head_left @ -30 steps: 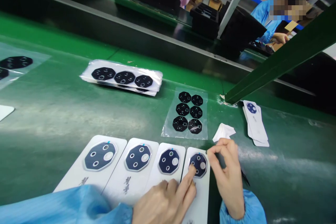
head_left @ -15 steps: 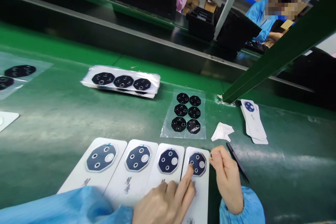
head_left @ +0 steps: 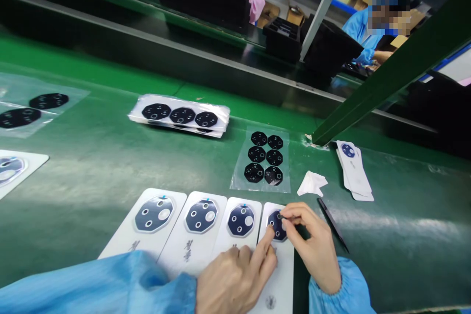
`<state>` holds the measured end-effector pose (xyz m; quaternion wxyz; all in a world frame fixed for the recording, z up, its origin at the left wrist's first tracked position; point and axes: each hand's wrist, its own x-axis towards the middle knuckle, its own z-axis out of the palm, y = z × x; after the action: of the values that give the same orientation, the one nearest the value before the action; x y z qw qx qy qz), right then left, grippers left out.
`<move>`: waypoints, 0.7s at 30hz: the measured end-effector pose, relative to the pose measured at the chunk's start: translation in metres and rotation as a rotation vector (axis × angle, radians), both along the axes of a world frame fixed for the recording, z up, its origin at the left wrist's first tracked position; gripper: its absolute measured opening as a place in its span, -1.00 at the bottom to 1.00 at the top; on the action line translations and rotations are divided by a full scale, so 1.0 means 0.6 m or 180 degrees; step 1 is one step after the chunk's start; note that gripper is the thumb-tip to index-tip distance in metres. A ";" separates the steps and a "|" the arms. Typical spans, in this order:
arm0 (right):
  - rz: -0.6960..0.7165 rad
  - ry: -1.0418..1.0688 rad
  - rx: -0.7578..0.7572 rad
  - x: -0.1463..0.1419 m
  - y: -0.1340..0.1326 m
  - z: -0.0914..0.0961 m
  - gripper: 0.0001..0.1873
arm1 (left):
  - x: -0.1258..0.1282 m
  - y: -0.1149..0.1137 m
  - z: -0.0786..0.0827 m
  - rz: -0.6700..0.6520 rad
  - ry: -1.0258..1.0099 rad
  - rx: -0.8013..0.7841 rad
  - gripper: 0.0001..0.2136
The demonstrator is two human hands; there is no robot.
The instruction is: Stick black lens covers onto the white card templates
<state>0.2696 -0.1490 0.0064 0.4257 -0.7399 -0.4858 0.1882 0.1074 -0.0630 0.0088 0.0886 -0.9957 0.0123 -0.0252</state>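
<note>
Rightmost octagon [head_left: 275, 220]: dark, ringed, on upper part of rightmost white panel [head_left: 283, 274], flat on green bench [head_left: 95, 167]; end of row of four.
Left hand [head_left: 235, 274]: index outstretched, tip on left edge of octagon; other fingers loosely folded, nothing seen gripped. Possible fault: scratch or smudge from bare fingertip; skewed octagon from one-sided pressure.
Right hand [head_left: 312, 245]: thumb and index nearly together over right edge of octagon. Thin piece pinched, or bare tips only: cannot tell. Possible fault: lifted corner or crease from uneven pull.
Panel row: three neighbouring panels [head_left: 206, 257] just left, partly beneath left sleeve [head_left: 121, 279]. Possible fault: knocked alignment or rubbed lettering from dragging cuff.
Black tool [head_left: 333, 225]: slim, flat, just right of right hand. Possible fault: nudged away by outward swing of wrist.
White scrap [head_left: 312, 184]: crumpled, beyond right hand; contents, if any, not discernible.
Blue mark [head_left: 244, 205]: clear at top of third octagon; counterpart on rightmost octagon largely masked by right fingertips.
Lettering: on rightmost panel, mostly covered by left hand.
Frame edges: lower ends of row cut off at bottom; another panel [head_left: 33, 159] and black-patterned film [head_left: 75, 87] cut off at left.
</note>
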 end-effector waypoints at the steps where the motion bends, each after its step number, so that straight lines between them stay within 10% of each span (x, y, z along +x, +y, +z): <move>1: 0.0064 -0.0057 -0.0021 0.000 0.001 0.002 -0.90 | 0.000 0.000 0.001 0.0007 0.0005 0.0008 -0.77; 21: 0.0201 -0.0639 -0.0119 0.003 0.000 -0.005 -0.86 | -0.009 -0.002 -0.002 -0.0017 -0.0291 0.0095 -0.75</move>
<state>0.2713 -0.1489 0.0033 0.3549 -0.7471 -0.5455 0.1354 0.1020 -0.0643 0.0078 0.1038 -0.9920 0.0112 -0.0707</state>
